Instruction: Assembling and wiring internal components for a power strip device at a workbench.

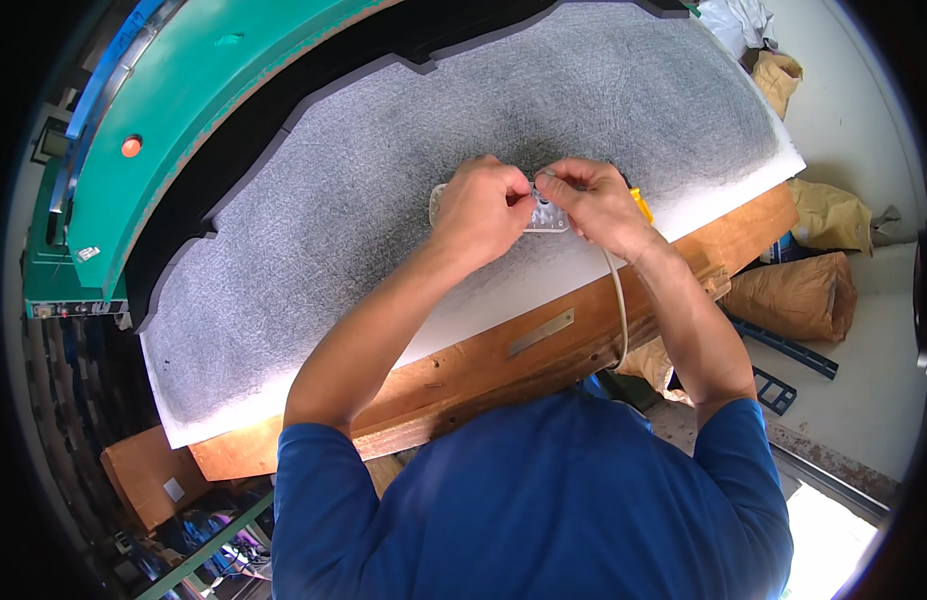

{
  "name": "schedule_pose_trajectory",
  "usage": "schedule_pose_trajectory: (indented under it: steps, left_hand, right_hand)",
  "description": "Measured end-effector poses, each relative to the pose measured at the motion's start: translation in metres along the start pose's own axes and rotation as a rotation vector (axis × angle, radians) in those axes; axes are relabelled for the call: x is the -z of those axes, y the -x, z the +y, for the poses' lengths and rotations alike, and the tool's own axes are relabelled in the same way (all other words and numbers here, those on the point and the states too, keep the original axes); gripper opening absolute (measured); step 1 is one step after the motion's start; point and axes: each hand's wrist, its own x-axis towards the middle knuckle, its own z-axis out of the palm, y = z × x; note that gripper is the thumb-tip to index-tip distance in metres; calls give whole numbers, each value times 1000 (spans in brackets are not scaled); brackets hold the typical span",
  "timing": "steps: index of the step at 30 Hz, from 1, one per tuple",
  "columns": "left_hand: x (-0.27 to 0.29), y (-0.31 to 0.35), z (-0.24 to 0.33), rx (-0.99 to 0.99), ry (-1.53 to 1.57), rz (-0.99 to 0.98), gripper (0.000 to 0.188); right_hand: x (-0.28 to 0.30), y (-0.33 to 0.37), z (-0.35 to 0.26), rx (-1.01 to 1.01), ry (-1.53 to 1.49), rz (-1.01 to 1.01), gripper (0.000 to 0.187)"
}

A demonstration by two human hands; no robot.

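A pale, rounded-end case with small round details (549, 222), perhaps an open power strip, lies on the grey scuffed work surface. Above it my left hand (483, 208) is closed in a pinch, its fingertips turned toward the right. My right hand (591, 203) also pinches, thumb against forefinger, close to the left fingertips. Whatever is between the fingers is too small to make out. A whitish cable (621, 305) runs from under my right hand over the front edge. Just beyond that hand's wrist lies a yellow-handled tool (640, 205), partly hidden.
The work surface (313, 240) has a wooden front edge (403, 400) with a flat metal plate (541, 333) on it. A green curved machine (223, 70) stands behind at left. Brown paper sacks (798, 295) and dark rails (783, 343) lie at right; a cardboard box (148, 475) is lower left.
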Motion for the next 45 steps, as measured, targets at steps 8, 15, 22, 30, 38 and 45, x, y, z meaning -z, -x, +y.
schedule_pose_trajectory:
  steps: [8,15,22,30,38,45]
  left_hand:
    - [-17,5,4,-170,-160,238,12]
    - [-32,5,6,-290,-404,383,9]
    - [-34,4,4,-263,-331,380,9]
    - [-13,-2,9,-86,-225,104,12]
    - [6,-15,15,136,-94,-165,13]
    - [19,-32,-5,185,90,-431,19]
  right_hand:
    - [0,1,-1,-9,-4,6,19]
    - [2,4,-7,-37,-27,-20,25]
    - [4,5,-6,-64,-44,-29,23]
    - [4,6,-7,-66,-92,-61,20]
    - [6,8,-6,-54,-101,-65,19]
    - [3,8,-1,-20,-133,-37,20]
